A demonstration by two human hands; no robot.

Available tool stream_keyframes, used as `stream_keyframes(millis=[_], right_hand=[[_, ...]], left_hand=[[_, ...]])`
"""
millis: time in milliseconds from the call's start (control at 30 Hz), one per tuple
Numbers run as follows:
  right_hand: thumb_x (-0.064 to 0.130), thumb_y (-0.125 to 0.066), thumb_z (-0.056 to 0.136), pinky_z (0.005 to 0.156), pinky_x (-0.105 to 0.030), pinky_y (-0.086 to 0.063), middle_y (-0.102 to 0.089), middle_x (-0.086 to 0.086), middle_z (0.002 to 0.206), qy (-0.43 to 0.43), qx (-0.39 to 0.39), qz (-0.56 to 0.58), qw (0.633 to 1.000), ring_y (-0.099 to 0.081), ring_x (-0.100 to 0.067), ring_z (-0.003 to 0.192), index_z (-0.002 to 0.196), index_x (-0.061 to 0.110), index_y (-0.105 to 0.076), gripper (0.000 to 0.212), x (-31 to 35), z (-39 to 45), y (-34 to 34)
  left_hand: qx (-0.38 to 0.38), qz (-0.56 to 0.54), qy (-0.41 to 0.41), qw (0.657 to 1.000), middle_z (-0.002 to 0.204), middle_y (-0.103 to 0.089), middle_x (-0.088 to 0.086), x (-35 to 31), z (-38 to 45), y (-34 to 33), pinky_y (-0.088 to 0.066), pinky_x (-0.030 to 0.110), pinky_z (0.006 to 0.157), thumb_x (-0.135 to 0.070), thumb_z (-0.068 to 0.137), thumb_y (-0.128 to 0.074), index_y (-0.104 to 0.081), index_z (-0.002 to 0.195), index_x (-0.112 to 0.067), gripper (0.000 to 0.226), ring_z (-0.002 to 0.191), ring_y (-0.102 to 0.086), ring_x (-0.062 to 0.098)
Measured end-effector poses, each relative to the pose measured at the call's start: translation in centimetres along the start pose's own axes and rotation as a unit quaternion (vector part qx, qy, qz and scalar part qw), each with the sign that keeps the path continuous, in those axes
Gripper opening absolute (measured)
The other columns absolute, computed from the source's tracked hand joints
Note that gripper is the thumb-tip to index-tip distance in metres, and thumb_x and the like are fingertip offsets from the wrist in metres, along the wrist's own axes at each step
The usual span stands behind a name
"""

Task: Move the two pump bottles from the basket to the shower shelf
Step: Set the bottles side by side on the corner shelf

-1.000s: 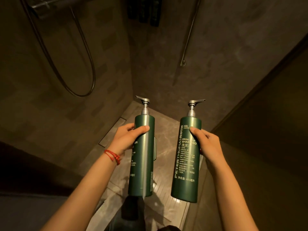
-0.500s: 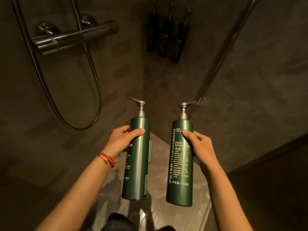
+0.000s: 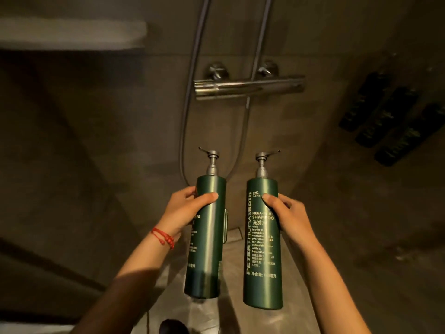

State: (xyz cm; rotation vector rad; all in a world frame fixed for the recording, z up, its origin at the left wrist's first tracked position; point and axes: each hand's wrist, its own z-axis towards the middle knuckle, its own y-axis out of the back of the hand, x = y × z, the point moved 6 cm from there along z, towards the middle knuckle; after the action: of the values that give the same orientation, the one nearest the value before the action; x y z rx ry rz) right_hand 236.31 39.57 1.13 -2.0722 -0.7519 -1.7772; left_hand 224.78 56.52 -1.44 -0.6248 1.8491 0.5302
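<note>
Left hand (image 3: 185,210) wrapped around upper body of left pump bottle (image 3: 208,237), grip closed on it, thumb across front; red string bracelet (image 3: 163,237) on wrist
Right hand (image 3: 287,216) wrapped around upper body of right pump bottle (image 3: 263,244), grip closed on it, shampoo label facing camera
Both bottles upright, side by side, apart, held in air above shower floor (image 3: 240,317)
Mixer bar (image 3: 249,86) on wall at 12 o'clock, hose (image 3: 186,121) looping behind bottles
Three dark wall-mounted bottles (image 3: 385,121) at 2 o'clock
Pale blurred ledge (image 3: 72,36) at 10 o'clock
</note>
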Motion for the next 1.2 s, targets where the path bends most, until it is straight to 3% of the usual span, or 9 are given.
stream_keyframes(millis=[100,267,367,500,833,967,1067,1200], right_hand=[[0.016,-0.060,0.083,0.043,-0.008,-0.042,-0.064,0.010,0.046,0.017,0.072,-0.015,0.997,-0.057,0.004,0.044,0.068,0.016,-0.065,0.016,1.2,1.9,-1.7],[0.014,-0.060,0.084,0.045,-0.006,-0.042,-0.063,0.003,0.062,0.039,0.172,-0.030,0.984,-0.057,0.006,0.045,0.072,0.016,-0.064,0.013,2.7,3.5,-4.8],[0.010,-0.059,0.084,0.045,-0.004,-0.040,-0.061,0.001,0.064,0.072,0.212,-0.042,0.974,-0.055,0.008,0.044,0.071,0.014,-0.063,0.014,4.2,4.1,-6.5],[0.008,-0.059,0.083,0.048,-0.004,-0.042,-0.062,0.000,0.068,0.111,0.247,-0.031,0.962,-0.056,0.008,0.047,0.087,0.006,-0.064,0.006,6.9,4.8,-8.5],[0.015,-0.060,0.083,0.051,-0.005,-0.046,-0.065,0.005,0.075,0.197,0.268,0.004,0.943,-0.062,0.008,0.054,0.080,0.026,-0.063,0.011,14.8,6.1,-12.6],[0.028,-0.067,0.073,0.050,-0.006,-0.045,-0.069,0.009,0.066,0.226,0.245,0.013,0.943,-0.063,0.006,0.056,0.079,0.025,-0.064,0.007,17.6,7.0,-13.8],[0.032,-0.066,0.072,0.049,-0.008,-0.046,-0.070,0.009,0.061,0.244,0.226,0.023,0.943,-0.064,0.004,0.055,0.083,0.022,-0.066,0.015,20.1,7.7,-14.8],[0.026,-0.064,0.080,0.047,-0.006,-0.045,-0.066,0.008,0.073,0.282,0.201,0.037,0.937,-0.062,0.007,0.053,0.081,0.026,-0.063,0.001,23.4,7.9,-15.9]], left_hand=[[-0.069,-0.015,-0.002,0.998,0.082,-0.067,-0.001,-0.3,-0.8,1.8,-0.049,0.020,0.058,-0.024,0.073,-0.069,-0.063,0.103,-0.012,0.033,0.070,-0.063,0.010],[-0.178,-0.046,0.001,0.983,0.075,-0.065,-0.003,-0.1,-3.0,4.6,-0.045,0.013,0.047,-0.025,0.072,-0.070,-0.064,0.104,-0.009,0.036,0.059,-0.062,0.005],[-0.219,-0.060,-0.012,0.974,0.072,-0.065,-0.003,-0.8,-4.3,6.0,-0.046,0.012,0.045,-0.021,0.072,-0.069,-0.065,0.094,-0.011,0.024,0.050,-0.062,-0.002],[-0.255,-0.063,-0.049,0.964,0.072,-0.065,-0.003,-3.0,-5.6,7.8,-0.046,0.010,0.044,-0.019,0.074,-0.068,-0.063,0.084,-0.018,0.012,0.048,-0.061,-0.006],[-0.279,-0.038,-0.157,0.947,0.087,-0.064,-0.005,-11.1,-6.1,12.4,-0.049,0.009,0.051,-0.023,0.073,-0.067,-0.059,0.104,-0.017,0.032,0.074,-0.062,0.005],[-0.272,-0.015,-0.203,0.940,0.101,-0.064,0.001,-14.7,-5.2,14.1,-0.050,0.025,0.073,-0.026,0.070,-0.069,-0.059,0.111,-0.013,0.045,0.091,-0.061,0.014],[-0.261,-0.017,-0.247,0.933,0.094,-0.064,-0.003,-17.5,-4.7,15.5,-0.048,0.019,0.065,-0.024,0.072,-0.067,-0.059,0.107,-0.016,0.038,0.083,-0.062,0.009],[-0.243,-0.033,-0.294,0.924,0.088,-0.064,-0.006,-21.2,-4.3,17.4,-0.051,0.012,0.054,-0.022,0.073,-0.066,-0.059,0.095,-0.023,0.023,0.066,-0.066,-0.001]])
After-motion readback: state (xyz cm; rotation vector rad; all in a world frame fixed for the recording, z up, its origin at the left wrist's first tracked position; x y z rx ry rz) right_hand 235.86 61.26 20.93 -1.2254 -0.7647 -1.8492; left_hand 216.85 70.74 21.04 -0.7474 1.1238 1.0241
